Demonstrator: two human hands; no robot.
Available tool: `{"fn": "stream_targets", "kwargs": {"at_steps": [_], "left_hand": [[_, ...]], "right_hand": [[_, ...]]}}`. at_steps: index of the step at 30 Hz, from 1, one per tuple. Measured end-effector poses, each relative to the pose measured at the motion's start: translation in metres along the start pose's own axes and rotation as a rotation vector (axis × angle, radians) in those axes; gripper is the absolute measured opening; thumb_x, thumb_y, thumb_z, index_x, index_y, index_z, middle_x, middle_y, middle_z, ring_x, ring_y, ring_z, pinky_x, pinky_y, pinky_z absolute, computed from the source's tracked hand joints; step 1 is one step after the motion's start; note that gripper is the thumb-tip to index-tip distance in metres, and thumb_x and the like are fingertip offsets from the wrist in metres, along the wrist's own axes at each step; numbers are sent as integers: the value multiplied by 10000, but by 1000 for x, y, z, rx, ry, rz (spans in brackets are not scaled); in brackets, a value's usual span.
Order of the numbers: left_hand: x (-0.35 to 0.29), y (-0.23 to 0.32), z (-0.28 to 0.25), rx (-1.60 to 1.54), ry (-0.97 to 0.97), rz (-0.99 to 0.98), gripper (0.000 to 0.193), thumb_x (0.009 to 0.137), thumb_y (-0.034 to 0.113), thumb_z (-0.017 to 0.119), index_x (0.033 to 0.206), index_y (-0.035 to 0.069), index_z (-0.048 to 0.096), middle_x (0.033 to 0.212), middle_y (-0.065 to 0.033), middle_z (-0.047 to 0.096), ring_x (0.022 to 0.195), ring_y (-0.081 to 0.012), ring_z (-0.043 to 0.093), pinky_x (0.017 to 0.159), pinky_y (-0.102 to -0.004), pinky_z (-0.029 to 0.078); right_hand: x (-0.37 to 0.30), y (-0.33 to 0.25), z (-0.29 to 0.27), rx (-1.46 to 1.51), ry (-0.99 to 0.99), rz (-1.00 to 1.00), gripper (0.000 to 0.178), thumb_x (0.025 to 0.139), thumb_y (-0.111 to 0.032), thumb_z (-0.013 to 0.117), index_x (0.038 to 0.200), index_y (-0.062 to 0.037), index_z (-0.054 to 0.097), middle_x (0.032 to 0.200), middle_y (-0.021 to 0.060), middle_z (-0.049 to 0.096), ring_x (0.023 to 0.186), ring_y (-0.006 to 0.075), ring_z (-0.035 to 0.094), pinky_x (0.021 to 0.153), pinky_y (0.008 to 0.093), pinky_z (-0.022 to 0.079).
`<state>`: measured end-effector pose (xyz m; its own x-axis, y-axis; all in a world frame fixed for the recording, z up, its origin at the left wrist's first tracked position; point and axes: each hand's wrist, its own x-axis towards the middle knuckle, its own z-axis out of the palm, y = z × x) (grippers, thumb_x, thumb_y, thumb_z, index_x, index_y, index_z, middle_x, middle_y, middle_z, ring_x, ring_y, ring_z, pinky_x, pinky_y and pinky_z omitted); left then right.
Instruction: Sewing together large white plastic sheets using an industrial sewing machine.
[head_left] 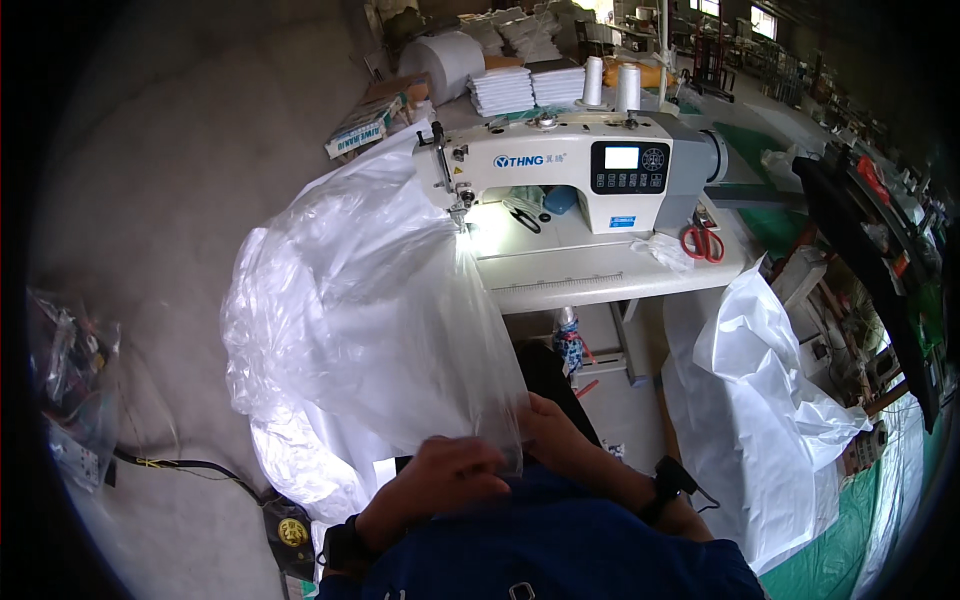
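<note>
A large, clear plastic sheet (430, 330) drapes from the needle area of a white sewing machine (520, 160) down toward my lap. Its near right edge lies between the closed fingers of my right hand (560, 435). My left hand (440, 485) is at the sheet's lower edge, with its fingers bent and somewhat smeared by motion; their hold on the plastic is unclear. Under the lit needle, the upper end of the sheet meets the machine bed (560, 262). More crumpled plastic bulges to the left of the machine.
Red-handled scissors (703, 243) and black thread snips (524, 219) lie on the machine table. White thread cones (627, 88) stand behind the machine, near stacked white sheets (502, 92) and a large roll (442, 66). White sheeting (750, 400) hangs at the right.
</note>
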<state>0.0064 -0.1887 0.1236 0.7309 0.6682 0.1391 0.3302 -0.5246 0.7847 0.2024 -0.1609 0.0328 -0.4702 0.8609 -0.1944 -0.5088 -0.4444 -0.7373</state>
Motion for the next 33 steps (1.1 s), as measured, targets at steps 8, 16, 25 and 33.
{"fn": "stream_targets", "kwargs": {"at_steps": [8, 16, 25, 33], "left_hand": [[18, -29, 29, 856, 330, 276, 290, 711, 238, 690, 942, 77, 623, 1051, -52, 620, 1076, -225, 579, 1013, -407, 390], [25, -28, 37, 661, 195, 353, 156, 716, 80, 651, 865, 64, 610, 1015, -70, 637, 1003, -214, 616, 963, -438, 447], [-74, -178, 29, 853, 396, -301, 400, 768, 171, 599, 1155, 96, 537, 944, -131, 607, 885, -322, 592, 794, -453, 441], [-262, -257, 22, 1058, 1023, -846, 401, 731, -29, 497, 1111, 61, 589, 699, -159, 644, 555, -342, 609, 507, -432, 483]], "right_hand": [[-2, 2, -1, 93, 1, -51, 297, 940, -148, 470, 1212, -32, 501, 1113, 78, 582, 992, 173, 600, 822, 330, 515], [23, 30, -43, -91, 16, -136, 307, 932, -162, 471, 1188, 4, 497, 1035, 114, 605, 949, 202, 606, 811, 302, 482], [-16, 0, 1, -847, 299, -346, 397, 940, -181, 416, 1286, 10, 452, 975, 161, 611, 894, 178, 601, 814, 324, 474], [13, 25, -3, -1891, -217, -134, 619, 837, -143, 503, 1388, 34, 283, 643, 164, 605, 561, 315, 623, 542, 411, 493]]}}
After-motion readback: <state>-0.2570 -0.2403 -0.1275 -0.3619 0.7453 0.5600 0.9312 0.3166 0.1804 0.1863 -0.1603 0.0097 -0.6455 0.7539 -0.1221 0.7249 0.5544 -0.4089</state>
